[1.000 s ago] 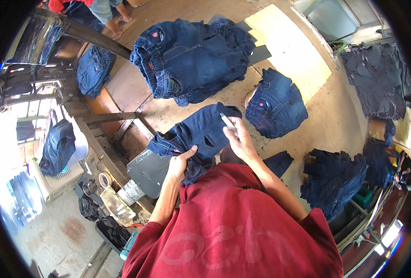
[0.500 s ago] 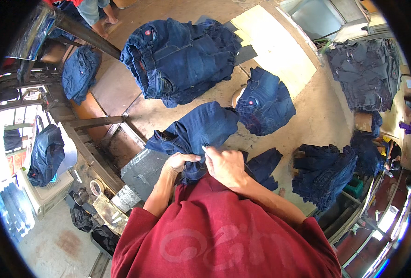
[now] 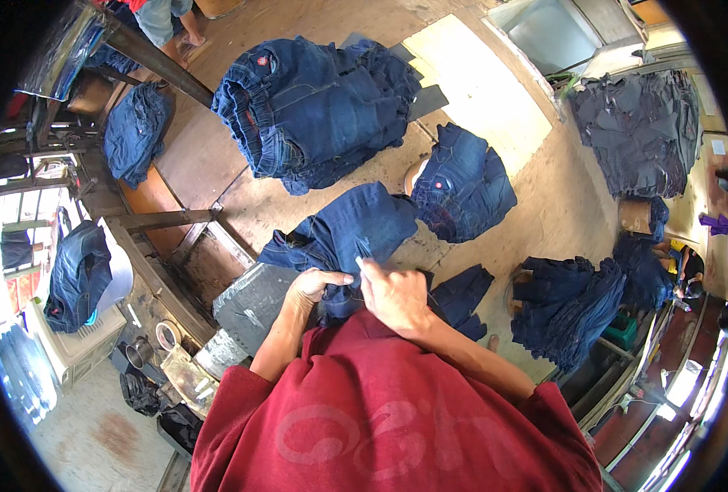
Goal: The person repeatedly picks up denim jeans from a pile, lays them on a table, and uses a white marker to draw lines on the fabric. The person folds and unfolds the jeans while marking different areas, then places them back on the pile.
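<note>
Sunlit plywood makes up the wide counter (image 3: 241, 205), which fills the middle of a cluttered workshop seen from above. At its near edge lies a pair of dark blue jeans (image 3: 356, 234), spread flat with the near end bunched under the person's hands. The left hand (image 3: 313, 287) is curled over the bunched denim at the near left, fingers closed on the cloth. The right hand (image 3: 397, 297) sits just beside it, closed around a small pale stick-like tool (image 3: 360, 266) whose tip touches the jeans; what kind of tool it is cannot be told. Both forearms come out of a dark red shirt (image 3: 397, 418).

Farther back on the counter sits a tall stack of folded jeans (image 3: 314, 107), and to its right a smaller folded bundle (image 3: 462, 193). A loose dark piece of denim (image 3: 462, 295) hangs off the near edge by the right forearm. On the right, well apart, another heap of jeans (image 3: 573, 307) rests on a lower surface, and a grey-black pile (image 3: 638, 131) lies at the far right. At the far left, more jeans (image 3: 134, 131) hang over a wooden frame, and one pair (image 3: 77, 275) is draped over a white box.
</note>
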The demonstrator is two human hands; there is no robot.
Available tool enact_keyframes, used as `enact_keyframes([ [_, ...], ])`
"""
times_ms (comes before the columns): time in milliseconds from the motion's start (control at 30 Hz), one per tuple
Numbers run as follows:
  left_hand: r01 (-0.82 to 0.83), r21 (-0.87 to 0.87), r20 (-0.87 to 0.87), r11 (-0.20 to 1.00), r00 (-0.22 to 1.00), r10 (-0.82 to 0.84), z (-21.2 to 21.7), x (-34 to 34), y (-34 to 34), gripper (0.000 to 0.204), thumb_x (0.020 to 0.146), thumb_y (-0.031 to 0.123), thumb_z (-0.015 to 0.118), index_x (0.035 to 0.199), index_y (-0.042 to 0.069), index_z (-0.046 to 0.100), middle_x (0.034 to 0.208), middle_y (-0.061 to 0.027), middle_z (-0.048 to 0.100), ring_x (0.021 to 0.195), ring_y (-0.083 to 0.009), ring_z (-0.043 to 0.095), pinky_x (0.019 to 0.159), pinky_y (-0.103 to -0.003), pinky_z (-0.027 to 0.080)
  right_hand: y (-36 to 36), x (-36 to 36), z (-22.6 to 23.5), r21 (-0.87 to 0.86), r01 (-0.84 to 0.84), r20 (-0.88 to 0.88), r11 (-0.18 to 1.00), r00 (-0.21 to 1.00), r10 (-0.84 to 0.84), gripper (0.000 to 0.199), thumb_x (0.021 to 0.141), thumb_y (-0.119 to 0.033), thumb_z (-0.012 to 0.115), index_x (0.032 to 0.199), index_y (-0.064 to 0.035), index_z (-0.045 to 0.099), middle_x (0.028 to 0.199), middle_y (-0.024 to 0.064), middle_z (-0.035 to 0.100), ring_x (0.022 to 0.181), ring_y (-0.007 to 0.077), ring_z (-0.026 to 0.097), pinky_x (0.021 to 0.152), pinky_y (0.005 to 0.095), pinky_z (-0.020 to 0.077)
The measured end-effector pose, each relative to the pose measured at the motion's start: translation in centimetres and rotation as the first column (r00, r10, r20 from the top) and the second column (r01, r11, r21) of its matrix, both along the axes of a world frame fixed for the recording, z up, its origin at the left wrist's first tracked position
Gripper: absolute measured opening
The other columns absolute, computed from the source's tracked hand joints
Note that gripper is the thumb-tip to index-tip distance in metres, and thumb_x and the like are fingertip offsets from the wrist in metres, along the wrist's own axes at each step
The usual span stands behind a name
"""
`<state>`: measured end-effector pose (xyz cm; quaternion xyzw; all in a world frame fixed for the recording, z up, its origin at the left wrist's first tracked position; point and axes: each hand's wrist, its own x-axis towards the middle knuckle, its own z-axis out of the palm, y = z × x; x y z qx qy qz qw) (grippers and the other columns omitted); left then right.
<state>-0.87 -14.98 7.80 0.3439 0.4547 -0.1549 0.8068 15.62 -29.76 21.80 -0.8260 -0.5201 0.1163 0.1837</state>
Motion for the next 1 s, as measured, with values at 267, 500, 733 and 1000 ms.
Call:
enact_keyframes([
  [267, -0.143, -0.040, 0.128, 0.989, 0.981, 0.147, -0.5, -0.4, -0.6, 0.035, 0.074, 0.005, 0.092, 0.106, -0.007, 0.083, 0.110, -0.0140, 0.083, 0.101, -0.0262, 0.077, 0.094, -0.038, 0.058, -2.8, 1.2, -2.1, 0.167, 0.164, -0.268, 0.972, 0.956, -0.116, 0.022, 0.102, -0.014, 0.067, 0.124, -0.0105, 0.066, 0.076, 0.0109, 0.075, 0.066, 0.0313, 0.075, 0.061, 0.0436, 0.0585],
  [500, -0.165, 0.028, 0.066, 0.986, 0.985, 0.162, 6.8, -8.9, -2.9, 0.086, 0.080, 0.003, 0.090, 0.156, -0.004, 0.049, 0.144, -0.0156, 0.068, 0.134, -0.0293, 0.063, 0.116, -0.045, 0.050, -6.4, 11.1, -13.2, -0.760, 0.364, -0.633, 0.538, -0.601, -0.488, 0.062, 0.092, -0.064, 0.082, 0.117, -0.0128, 0.059, 0.076, -0.0061, 0.045, 0.060, 0.0061, 0.043, 0.054, 0.0288, 0.0397],
  [733, 0.458, 0.237, -0.125, 0.857, 0.889, -0.441, 8.7, -6.0, -2.0, 0.070, 0.092, 0.034, 0.090, 0.146, 0.000, 0.062, 0.135, -0.0099, 0.073, 0.129, -0.0212, 0.063, 0.117, -0.038, 0.047, 0.8, 21.6, -18.7, -0.452, 0.761, -0.886, 0.466, -0.323, -0.333, 0.037, 0.097, -0.039, 0.085, 0.083, -0.0212, 0.056, 0.065, -0.0080, 0.043, 0.049, 0.0091, 0.043, 0.042, 0.0281, 0.0333],
  [1000, -0.600, -0.243, 0.371, 0.762, 0.668, 0.645, 4.6, 16.1, -3.9, 0.055, 0.110, 0.026, 0.068, 0.159, 0.009, 0.049, 0.158, -0.0092, 0.059, 0.144, -0.0298, 0.055, 0.124, -0.052, 0.042, 4.7, 31.1, -11.3, 0.045, 0.674, -0.747, 0.737, 0.512, -0.423, 0.034, 0.098, -0.041, 0.084, 0.093, -0.0097, 0.072, 0.070, -0.0035, 0.059, 0.061, 0.0100, 0.055, 0.056, 0.0302, 0.0456],
])
